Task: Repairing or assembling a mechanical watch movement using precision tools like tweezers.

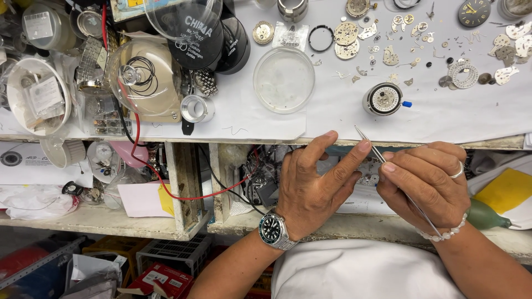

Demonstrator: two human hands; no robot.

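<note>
Tweezers [382, 160] are pinched in the right hand [426, 182] below the bench [332, 119] edge, left hand [316, 185] open, fingertip touching them. Watch movement [384, 99] sits on the bench, loose parts [388, 55] still spread out, so reassembly looks far off.

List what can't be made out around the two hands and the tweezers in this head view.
- Tweezers: the lower length is covered by the right hand.
- Whether the tips hold anything: too small to tell.
- Small parts below the bench edge: hidden behind the left hand and its fingers.
- Loose watch parts on the white sheet: too small to identify.
</note>
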